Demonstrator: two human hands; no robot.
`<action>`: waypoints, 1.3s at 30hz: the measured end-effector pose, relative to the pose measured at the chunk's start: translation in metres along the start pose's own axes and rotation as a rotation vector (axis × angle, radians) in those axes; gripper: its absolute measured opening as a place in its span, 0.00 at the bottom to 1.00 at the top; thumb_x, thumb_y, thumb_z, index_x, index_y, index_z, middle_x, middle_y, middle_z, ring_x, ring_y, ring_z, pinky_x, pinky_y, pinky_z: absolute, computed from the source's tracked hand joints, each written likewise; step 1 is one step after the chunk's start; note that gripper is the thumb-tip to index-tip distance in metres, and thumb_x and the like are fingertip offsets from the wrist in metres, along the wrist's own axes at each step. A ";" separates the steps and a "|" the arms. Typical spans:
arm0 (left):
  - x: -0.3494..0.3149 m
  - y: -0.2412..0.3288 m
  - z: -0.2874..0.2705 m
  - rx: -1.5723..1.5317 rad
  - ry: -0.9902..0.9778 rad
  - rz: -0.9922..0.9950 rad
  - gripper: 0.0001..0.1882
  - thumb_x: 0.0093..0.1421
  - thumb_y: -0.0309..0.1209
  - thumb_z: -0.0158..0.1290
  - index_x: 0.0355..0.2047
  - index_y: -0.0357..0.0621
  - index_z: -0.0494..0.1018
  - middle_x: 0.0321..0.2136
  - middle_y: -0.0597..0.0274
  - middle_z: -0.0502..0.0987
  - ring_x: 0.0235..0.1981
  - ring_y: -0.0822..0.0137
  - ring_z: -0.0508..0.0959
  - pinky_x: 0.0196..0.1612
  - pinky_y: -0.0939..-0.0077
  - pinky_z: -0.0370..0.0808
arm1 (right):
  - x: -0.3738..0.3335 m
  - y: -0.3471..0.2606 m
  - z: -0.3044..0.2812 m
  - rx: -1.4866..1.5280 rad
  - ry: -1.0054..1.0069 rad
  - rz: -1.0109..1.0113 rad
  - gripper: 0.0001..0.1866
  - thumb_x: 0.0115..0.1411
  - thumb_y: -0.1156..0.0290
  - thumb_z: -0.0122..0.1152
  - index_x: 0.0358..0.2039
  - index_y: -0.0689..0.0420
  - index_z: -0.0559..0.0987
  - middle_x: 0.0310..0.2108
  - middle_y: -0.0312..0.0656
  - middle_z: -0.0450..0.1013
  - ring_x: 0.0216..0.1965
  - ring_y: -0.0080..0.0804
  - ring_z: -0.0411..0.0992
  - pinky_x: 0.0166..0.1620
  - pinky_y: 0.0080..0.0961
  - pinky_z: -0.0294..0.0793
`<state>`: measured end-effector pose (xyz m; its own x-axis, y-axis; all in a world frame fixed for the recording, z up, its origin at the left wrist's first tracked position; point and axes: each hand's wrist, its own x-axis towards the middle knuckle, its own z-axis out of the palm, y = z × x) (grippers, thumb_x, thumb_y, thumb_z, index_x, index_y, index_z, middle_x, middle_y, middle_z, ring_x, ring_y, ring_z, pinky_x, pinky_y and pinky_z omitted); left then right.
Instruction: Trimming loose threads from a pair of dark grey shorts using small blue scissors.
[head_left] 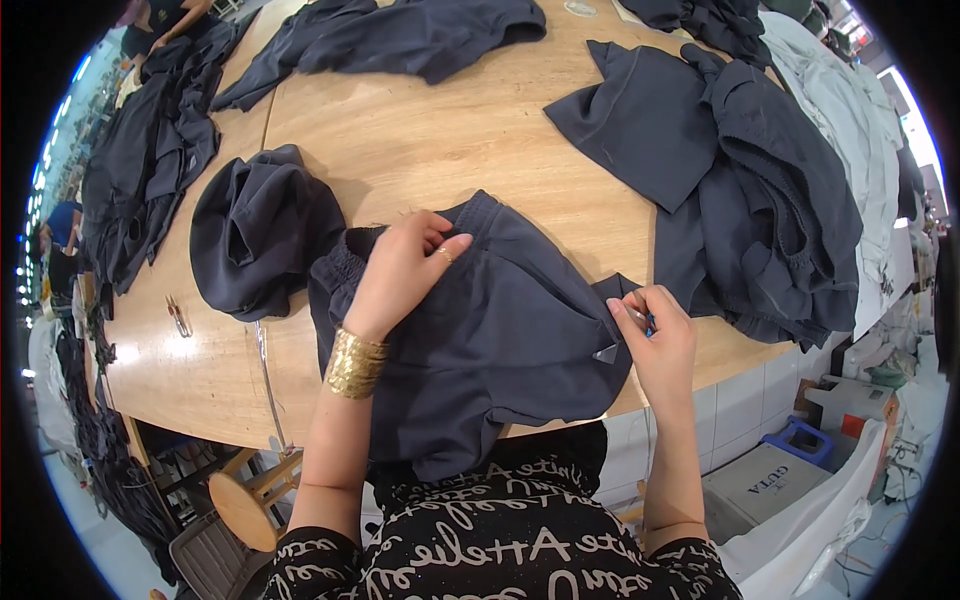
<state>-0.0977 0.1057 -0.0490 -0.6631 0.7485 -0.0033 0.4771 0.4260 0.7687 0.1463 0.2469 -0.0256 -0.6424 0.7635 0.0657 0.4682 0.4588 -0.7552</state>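
Shorts (500, 330) of dark navy cloth lie spread on the near edge of the wooden table (440, 130), their hem hanging over the rim toward the person. Left hand (400, 270), with a ring and a wide gold bangle at the wrist, rests on the elastic waistband, fingers curled and pressing the gathered cloth down. Right hand (655, 335) is closed at the right side of the shorts, pinching the cloth edge together with a small blue-handled tool that is mostly hidden in the fingers. A bunched dark garment (260, 240) sits just left of the shorts. A heap of dark garments (760, 190) lies to the right, more dark garments (400, 35) at the far edge. Small snips (178, 315) lie on the table at the left.
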 end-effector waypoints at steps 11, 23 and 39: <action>-0.017 0.037 -0.012 -0.854 -0.312 -0.198 0.11 0.60 0.26 0.55 0.24 0.46 0.65 0.24 0.81 0.65 0.28 0.87 0.63 0.31 0.90 0.62 | 0.002 -0.055 0.009 0.244 -0.143 -0.236 0.16 0.55 0.70 0.66 0.43 0.58 0.76 0.27 0.37 0.70 0.25 0.24 0.65 0.29 0.20 0.66; -0.043 0.053 -0.023 -0.783 -0.277 -0.114 0.12 0.58 0.26 0.58 0.24 0.43 0.64 0.21 0.79 0.65 0.24 0.87 0.62 0.27 0.90 0.59 | -0.002 -0.065 0.012 -0.108 -0.090 -0.447 0.15 0.53 0.65 0.66 0.38 0.56 0.73 0.27 0.38 0.73 0.28 0.33 0.72 0.33 0.28 0.63; -0.041 0.053 -0.018 -0.758 -0.263 -0.063 0.12 0.59 0.25 0.57 0.28 0.42 0.63 0.19 0.77 0.66 0.23 0.88 0.60 0.26 0.89 0.57 | 0.002 -0.069 0.019 0.420 -0.134 -0.176 0.11 0.50 0.80 0.68 0.35 0.59 0.79 0.21 0.33 0.63 0.19 0.18 0.58 0.24 0.15 0.60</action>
<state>-0.0559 0.0885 0.0037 -0.4728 0.8702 -0.1388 -0.1402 0.0812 0.9868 0.1016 0.2078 0.0138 -0.7752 0.6131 0.1523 0.0774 0.3314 -0.9403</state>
